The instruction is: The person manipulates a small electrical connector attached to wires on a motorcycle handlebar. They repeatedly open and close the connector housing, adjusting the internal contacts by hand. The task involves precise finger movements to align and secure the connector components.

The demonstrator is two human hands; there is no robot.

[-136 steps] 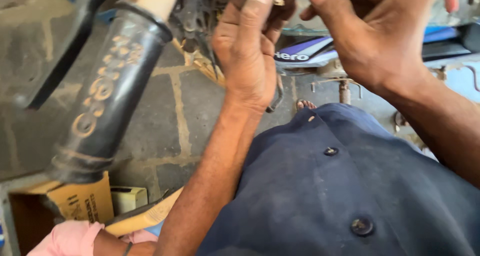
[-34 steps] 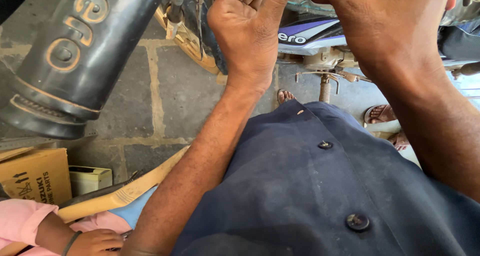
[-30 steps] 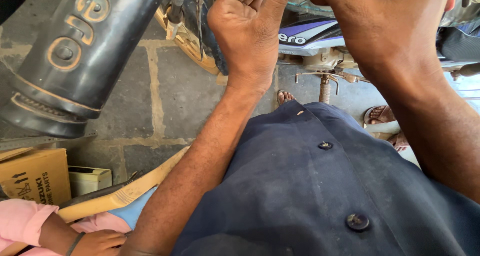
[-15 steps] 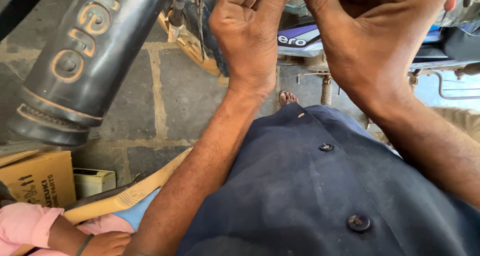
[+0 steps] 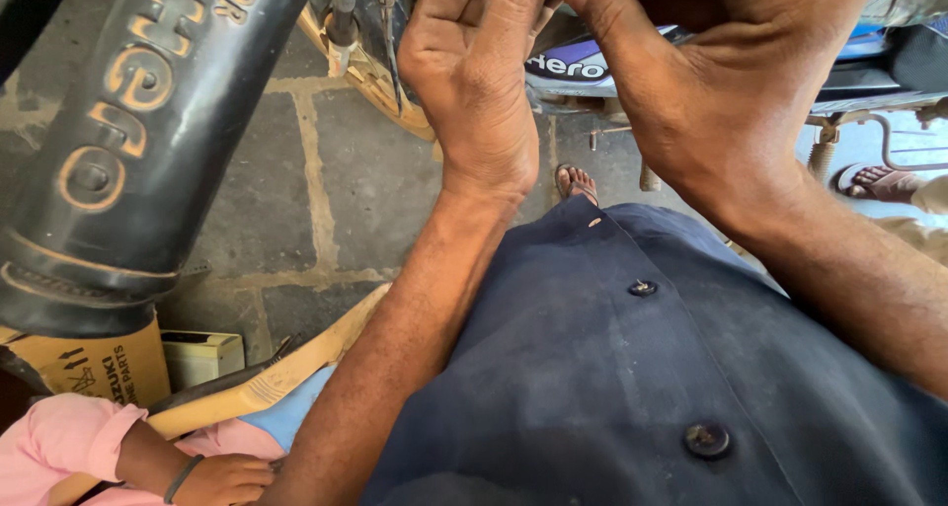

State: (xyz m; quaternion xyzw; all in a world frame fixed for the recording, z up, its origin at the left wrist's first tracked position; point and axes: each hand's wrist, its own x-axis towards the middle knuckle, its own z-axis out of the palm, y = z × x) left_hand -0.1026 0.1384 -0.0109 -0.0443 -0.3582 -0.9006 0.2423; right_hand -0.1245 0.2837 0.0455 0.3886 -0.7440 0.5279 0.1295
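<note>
Head view: your left hand [image 5: 474, 81] and right hand [image 5: 731, 81] meet at the top edge of the frame, fingertips drawn together over something small that the frame cuts off. You cannot make out what sits between them, and whether either grip is pinching anything cannot be told. The left hand shows its back, knuckles bent, fingers curled upward; the right hand shows its broad back with the thumb pointing toward the left.

Just behind the hands lies a motorcycle body panel [image 5: 578, 67], glossy, white and purple, mostly hidden by your wrists. Left of it hang dark cables and a rusty yellowish curved metal part [image 5: 370, 77]. Your dark blue shirt [image 5: 671, 368], a matte, dusty cloth with round dark buttons, fills the lower right.

At upper left a fat black rubber handlebar sleeve [image 5: 128, 141] looms close, cylindrical, ribbed at its lower end, with raised lettering. Below is a stone-slab floor [image 5: 365, 170], grey and rough with pale joints. A brown cardboard box [image 5: 94, 363] stands at lower left. Another person's pink sleeve [image 5: 59, 437] and hand [image 5: 222, 478] show in the corner, partly cut off.
</note>
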